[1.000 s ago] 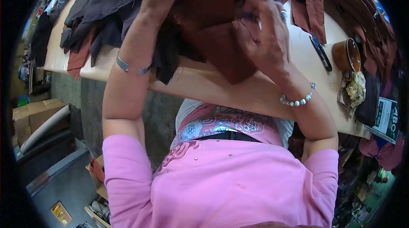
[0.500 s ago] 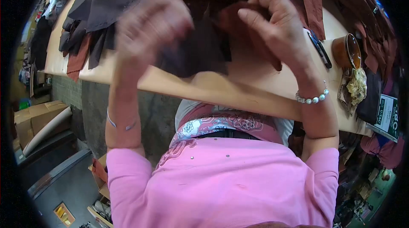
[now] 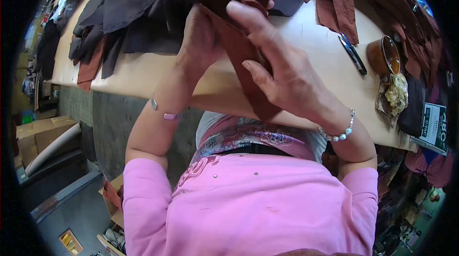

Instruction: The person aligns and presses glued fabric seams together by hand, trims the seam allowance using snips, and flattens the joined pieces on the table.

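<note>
The brown cloth (image 3: 243,72) lies between 2 hands over the worktop (image 3: 308,25). Left hand (image 3: 201,41): fingers hidden, grip indeterminable. Right hand (image 3: 291,74): fingers spread, released; support the cloth evenly to limit creasing.

Passage for a hand: over the tabletop (image 3: 313,38), between the right hand (image 3: 282,72) and the slim dark tool (image 3: 352,55). Obstacles: reddish-brown strips (image 3: 345,2) at the far side; brown cup (image 3: 376,57) and crumpled wrapper (image 3: 396,96) beyond the tool.
</note>
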